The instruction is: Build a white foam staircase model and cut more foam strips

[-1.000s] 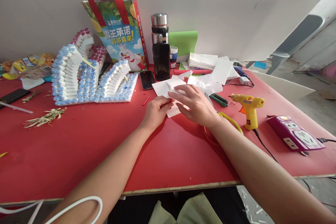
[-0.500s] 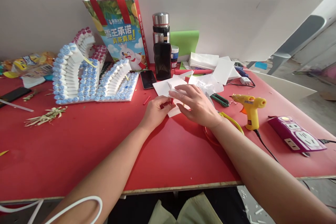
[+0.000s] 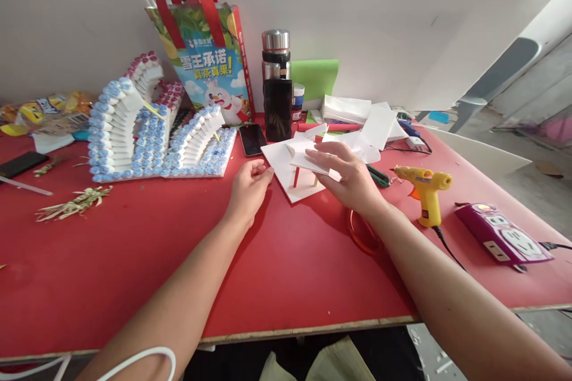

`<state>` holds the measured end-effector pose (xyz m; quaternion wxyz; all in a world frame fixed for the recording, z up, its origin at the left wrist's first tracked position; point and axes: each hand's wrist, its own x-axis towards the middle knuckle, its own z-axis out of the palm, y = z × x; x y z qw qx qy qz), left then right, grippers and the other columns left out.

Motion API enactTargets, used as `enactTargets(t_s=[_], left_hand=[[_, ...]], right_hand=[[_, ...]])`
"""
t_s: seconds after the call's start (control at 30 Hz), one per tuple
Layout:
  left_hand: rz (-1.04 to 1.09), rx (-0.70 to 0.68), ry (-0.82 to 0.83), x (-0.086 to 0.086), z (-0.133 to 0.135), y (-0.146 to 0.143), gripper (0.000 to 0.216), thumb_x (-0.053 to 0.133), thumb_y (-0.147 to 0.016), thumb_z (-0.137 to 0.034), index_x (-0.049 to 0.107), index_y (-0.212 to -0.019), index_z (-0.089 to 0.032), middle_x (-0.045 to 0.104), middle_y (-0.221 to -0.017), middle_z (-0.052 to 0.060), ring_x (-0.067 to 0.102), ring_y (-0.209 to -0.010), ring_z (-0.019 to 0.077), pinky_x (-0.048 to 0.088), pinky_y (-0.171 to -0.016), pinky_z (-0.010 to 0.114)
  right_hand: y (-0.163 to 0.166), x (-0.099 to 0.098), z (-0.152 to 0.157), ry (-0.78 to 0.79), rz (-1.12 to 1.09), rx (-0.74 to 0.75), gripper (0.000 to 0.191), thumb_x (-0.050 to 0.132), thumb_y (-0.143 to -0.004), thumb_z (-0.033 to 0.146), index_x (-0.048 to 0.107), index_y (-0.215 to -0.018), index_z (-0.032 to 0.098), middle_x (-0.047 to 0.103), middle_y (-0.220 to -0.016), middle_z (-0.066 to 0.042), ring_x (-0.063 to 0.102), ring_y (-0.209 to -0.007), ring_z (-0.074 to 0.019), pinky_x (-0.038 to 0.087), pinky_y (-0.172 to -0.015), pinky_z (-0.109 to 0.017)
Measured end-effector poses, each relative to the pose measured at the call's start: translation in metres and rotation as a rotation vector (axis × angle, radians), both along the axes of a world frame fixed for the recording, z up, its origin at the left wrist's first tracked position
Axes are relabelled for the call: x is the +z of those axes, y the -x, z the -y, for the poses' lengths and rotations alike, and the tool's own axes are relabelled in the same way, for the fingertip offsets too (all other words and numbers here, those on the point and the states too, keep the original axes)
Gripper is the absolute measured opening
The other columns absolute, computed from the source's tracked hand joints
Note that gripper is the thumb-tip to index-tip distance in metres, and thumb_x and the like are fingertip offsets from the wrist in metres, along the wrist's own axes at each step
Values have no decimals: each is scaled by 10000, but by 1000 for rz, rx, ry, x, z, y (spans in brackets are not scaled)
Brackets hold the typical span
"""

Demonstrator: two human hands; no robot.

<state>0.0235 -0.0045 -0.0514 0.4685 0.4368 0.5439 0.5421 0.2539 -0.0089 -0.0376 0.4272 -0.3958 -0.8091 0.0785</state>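
Note:
My right hand grips a small white board model, its fingers stretched over the upper panel; the thumb is partly hidden. A red stick and a pale stick stand under that panel, above a white base board. To the left, apart from the model, my left hand is just over the red table, fingers loosely bent, with nothing visible in it. Whatever lies under its palm is hidden.
A yellow glue gun and a purple power strip are on the right. A green cutter and tape roll lie by my right hand. Behind stand a phone, steel flask and bag; blue-white models sit left.
My left hand has let go of the red stick and moved left, over where a short red piece lay. My right hand stays at the model, whose sticks and base now show more.

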Motion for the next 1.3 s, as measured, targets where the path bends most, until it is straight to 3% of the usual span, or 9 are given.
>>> enactTargets(t_s=[0.17,0.4,0.6,0.8,1.03,1.3], left_hand=[[262,-176,-18,16,6,-4,340,745,-818,-284,607,-1108,-170,662,-1076,76,670,-993,212,561,-891,388],[312,-333,-198,27,15,-5,360,725,-859,-337,640,-1191,-225,670,-1096,56,659,-1054,230,571,-872,371],[328,-369,-226,31,19,-8,335,705,-882,-313,643,-1198,-220,665,-1126,63,674,-1026,222,573,-929,411],[345,-406,-239,31,20,-9,348,684,-900,-301,624,-1234,-226,651,-1159,62,684,-1020,218,560,-970,429],[347,-411,-247,30,21,-9,338,683,-901,-298,629,-1228,-231,652,-1175,61,683,-1025,215,551,-984,434],[323,-396,-235,31,21,-9,344,694,-889,-329,628,-1214,-235,658,-1179,71,684,-1032,223,553,-979,437]], right_hand=[[3,5,0,17,-190,-14,380,601,-941,260,676,-1300,362,636,-1279,-61,625,-1172,-261,534,-982,-439],[2,8,-4,54,-444,-108,342,624,-926,314,711,-1257,320,694,-1207,-57,656,-1093,-246,569,-877,-392],[2,12,-3,149,-558,-111,360,641,-917,354,702,-1270,313,703,-1174,-56,665,-1024,-234,584,-784,-361],[3,13,-3,222,-667,-100,360,673,-901,383,720,-1240,272,714,-1211,-62,671,-1043,-249,583,-848,-392],[1,12,-4,251,-656,-132,399,681,-888,425,713,-1250,259,727,-1197,-67,692,-958,-236,581,-852,-408],[1,11,-4,245,-664,-119,390,685,-886,394,710,-1252,262,718,-1228,-63,682,-1028,-245,578,-883,-417]])
